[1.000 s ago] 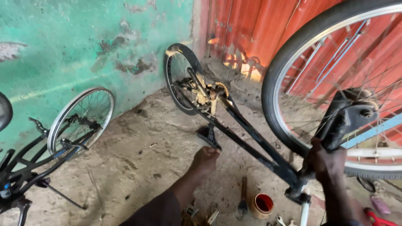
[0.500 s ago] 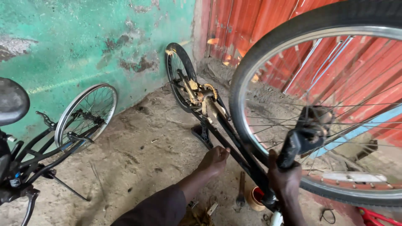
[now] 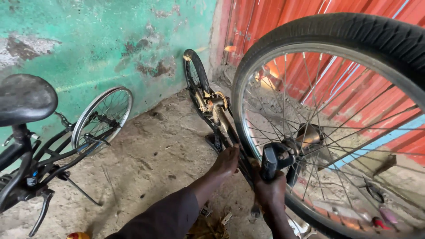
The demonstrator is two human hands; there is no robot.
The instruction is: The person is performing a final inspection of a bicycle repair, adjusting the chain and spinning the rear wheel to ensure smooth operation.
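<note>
Head view — left hand [image 3: 226,160] flat on the frame [image 3: 221,128], steadying it; right hand [image 3: 271,192] clenched round the fork [image 3: 271,161] — bracing the near wheel [image 3: 336,124].

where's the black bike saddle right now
The black saddle sits at the far left edge of the head view, before the green wall, left of the small spoked wheel.

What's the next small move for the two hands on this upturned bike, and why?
Probably steady the frame with the left hand before the right hand shifts the fork. The left hand lies flat on the frame, not gripping; the right is wrapped around the fork beside the big front wheel, which leans close.
</note>
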